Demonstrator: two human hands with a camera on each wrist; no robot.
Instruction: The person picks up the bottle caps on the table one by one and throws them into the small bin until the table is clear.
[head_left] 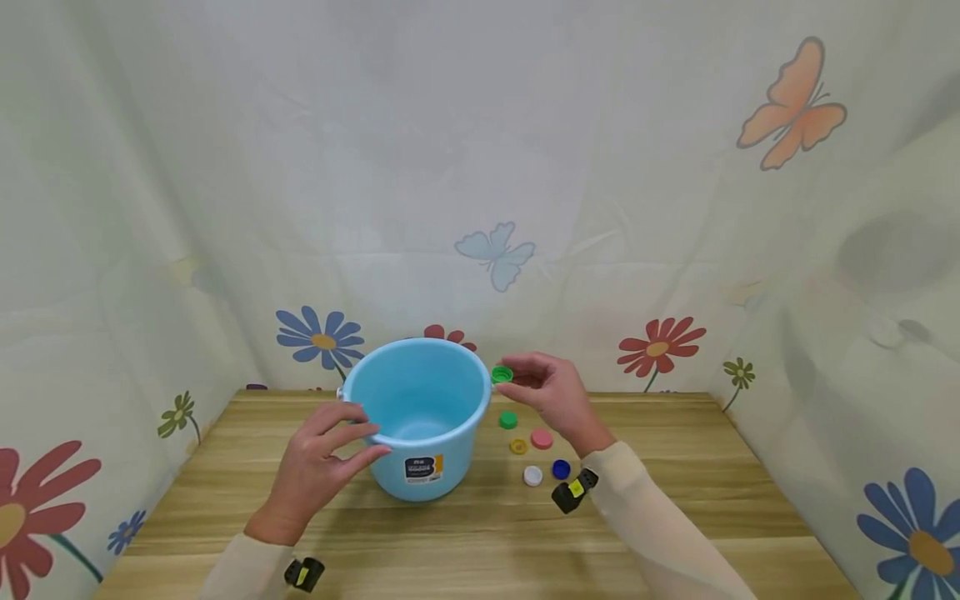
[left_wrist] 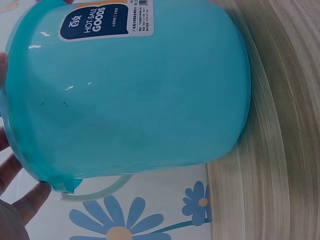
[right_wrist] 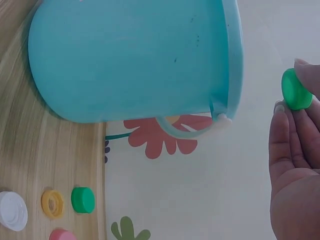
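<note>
A light blue bucket (head_left: 459,457) stands upright on the wooden table, with a label on its front. My left hand (head_left: 318,462) grips its rim at the front left; the left wrist view shows fingertips (left_wrist: 34,200) along that rim. Just beyond the rim's right side, my right hand (head_left: 551,396) pinches a green bottle cap (head_left: 502,375) between thumb and fingers. In the right wrist view this cap (right_wrist: 296,90) is raised at about rim height, apart from the bucket. The bucket's inner floor, as far as it shows, is bare.
Right of the bucket lie several caps on the table (head_left: 420,550): another green cap (head_left: 508,419), a yellow cap (head_left: 518,447), a pink cap (head_left: 542,438), a white cap (head_left: 532,476) and a blue cap (head_left: 561,469). A patterned curtain (head_left: 390,167) surrounds the table's back and sides.
</note>
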